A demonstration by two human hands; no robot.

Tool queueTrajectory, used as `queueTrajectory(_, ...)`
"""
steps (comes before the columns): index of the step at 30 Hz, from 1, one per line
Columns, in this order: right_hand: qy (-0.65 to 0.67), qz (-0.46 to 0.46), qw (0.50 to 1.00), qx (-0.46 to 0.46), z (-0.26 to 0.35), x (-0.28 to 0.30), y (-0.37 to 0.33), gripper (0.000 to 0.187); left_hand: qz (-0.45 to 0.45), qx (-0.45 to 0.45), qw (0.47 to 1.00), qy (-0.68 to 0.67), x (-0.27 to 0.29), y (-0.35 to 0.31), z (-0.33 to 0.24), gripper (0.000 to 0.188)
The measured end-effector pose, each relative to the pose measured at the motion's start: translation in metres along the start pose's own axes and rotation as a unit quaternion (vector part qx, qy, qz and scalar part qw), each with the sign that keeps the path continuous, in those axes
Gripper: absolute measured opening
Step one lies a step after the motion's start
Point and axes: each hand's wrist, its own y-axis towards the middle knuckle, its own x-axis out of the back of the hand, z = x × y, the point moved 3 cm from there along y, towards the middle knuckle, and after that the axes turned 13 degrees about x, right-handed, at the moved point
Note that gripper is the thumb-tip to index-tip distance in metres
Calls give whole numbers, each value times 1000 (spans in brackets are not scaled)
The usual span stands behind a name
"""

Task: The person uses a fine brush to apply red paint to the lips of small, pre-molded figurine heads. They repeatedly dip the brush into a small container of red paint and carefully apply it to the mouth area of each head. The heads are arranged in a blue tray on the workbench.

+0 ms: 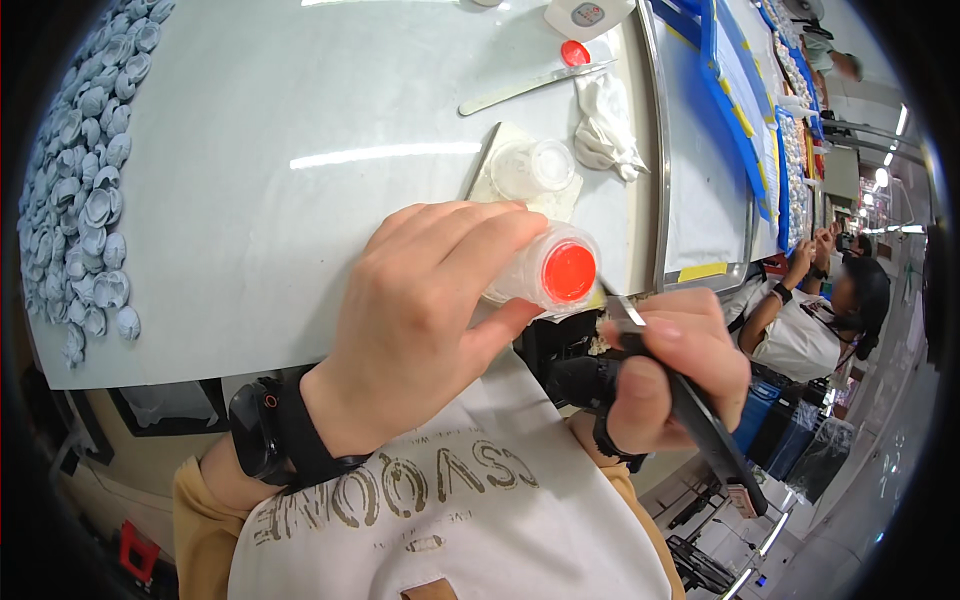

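My left hand [415, 295] is wrapped round a translucent plastic cup [517, 277], tipped so that a round red face shows at its right end. Whether the red is a lid or the contents, I cannot tell. Close to that end, my right hand [690, 350] grips a black-handled knife [700, 415], its short metal blade pointing up and left toward the cup. The fingertips partly hide where blade and cup come near each other. Just beyond the left fingers, a second clear cup [541, 166] sits on a whitish, smeared board [490, 190].
Many pale blue-grey shell-shaped pieces [95, 200] lie along the table's left side. Farther back are a flat metal spatula [530, 88], a red cap [575, 53], a white bottle [590, 14] and a crumpled white cloth [607, 125]. Blue trays [740, 110] stand right; another person [815, 310] works beyond.
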Motion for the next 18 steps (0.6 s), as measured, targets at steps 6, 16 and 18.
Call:
queueTrajectory(6, 46, 40, 998, -21, -1, 5, -1, 17, 2, -1, 1000, 4, -1, -1, 0, 55)
queueTrajectory(16, 23, 38, 999, -13, -6, -6, 2, 19, 1, -8, 1000, 23, -2, -1, -2, 62)
queueTrajectory(18, 14, 44, 999, -2, -4, -6, 3, 19, 3, -9, 1000, 29, -2, -1, -2, 63)
